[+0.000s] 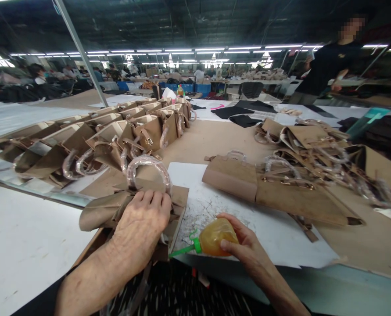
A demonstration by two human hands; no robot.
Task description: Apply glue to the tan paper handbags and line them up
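Note:
My left hand is closed over the upper edge of a brown handbag at the table's near edge. The bag's round handle is wrapped in clear plastic and stands up beyond my knuckles. In my right hand is a soft squeeze bottle of yellow-amber liquid, with a green cap and a long green nozzle. The bottle lies tilted sideways, and its nozzle tip points left at the bag's near side edge. Whether the tip touches the bag, I cannot tell. My left fingertips are hidden behind the bag's edge.
Several upright brown handbags stand in rows at the left. A flat brown bag and a pile of bags lie at the right. White paper covers part of the table. Beyond are black pieces and a standing person.

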